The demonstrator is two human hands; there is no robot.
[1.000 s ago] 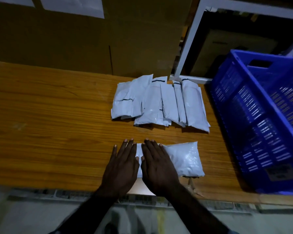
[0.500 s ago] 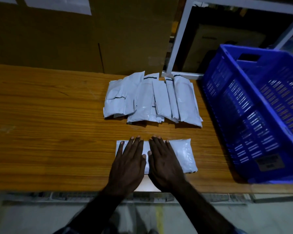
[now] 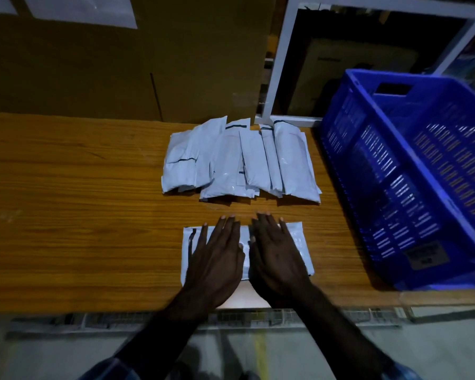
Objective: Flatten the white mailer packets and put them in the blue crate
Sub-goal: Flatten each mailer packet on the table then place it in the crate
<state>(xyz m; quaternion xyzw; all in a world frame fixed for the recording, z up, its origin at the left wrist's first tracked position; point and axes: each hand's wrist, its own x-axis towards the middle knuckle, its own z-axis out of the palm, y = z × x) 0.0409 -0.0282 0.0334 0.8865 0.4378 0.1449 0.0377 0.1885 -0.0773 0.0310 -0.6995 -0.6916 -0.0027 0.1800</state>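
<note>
While both palms lie flat side by side on one white mailer packet (image 3: 296, 244) near the worktop's (image 3: 66, 215) front edge, the left hand (image 3: 217, 259) and right hand (image 3: 279, 259) cover most of it; only its left end, right end and a strip between the hands show. All fingers (image 3: 261, 226) are straight and loosely spread, gripping nothing. Beyond them a pile of white packets (image 3: 239, 160) overlaps so much that their number is hard to tell. At the right stands the blue crate (image 3: 412, 149), cut off by the picture's edge; its inside looks dim, possibly bare. Cardboard boxes (image 3: 121, 72) stand behind
</note>
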